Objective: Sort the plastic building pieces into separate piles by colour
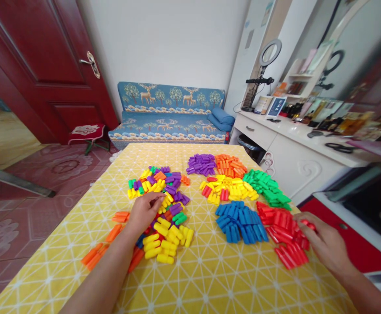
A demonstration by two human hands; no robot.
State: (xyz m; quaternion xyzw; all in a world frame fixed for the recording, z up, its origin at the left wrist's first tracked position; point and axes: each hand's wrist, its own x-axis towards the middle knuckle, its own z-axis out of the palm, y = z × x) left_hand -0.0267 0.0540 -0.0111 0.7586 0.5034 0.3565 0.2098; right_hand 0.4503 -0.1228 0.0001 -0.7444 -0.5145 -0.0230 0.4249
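My left hand (144, 209) reaches over a mixed pile of small tube-shaped plastic pieces, its fingers closed in a pinch beside a yellow piece (168, 198); whether anything is in the pinch I cannot make out. Purple pieces (173, 179), yellow pieces (169, 242) and green pieces (179, 218) lie around it, with orange pieces (95, 255) to its left. At the right table edge, my right hand (324, 240) is closed on a red plastic piece (308, 224), right at the pile of red pieces (281, 220). The forearm hides part of the left pile.
Sorted by colour, a blue pile (241, 221), green pile (267, 188), orange pile (230, 165) and purple pile (201, 164) lie on the yellow tablecloth (206, 279). Some red pieces sit among the yellow pile (234, 187). Behind stand a blue sofa (167, 122) and white dresser (295, 148).
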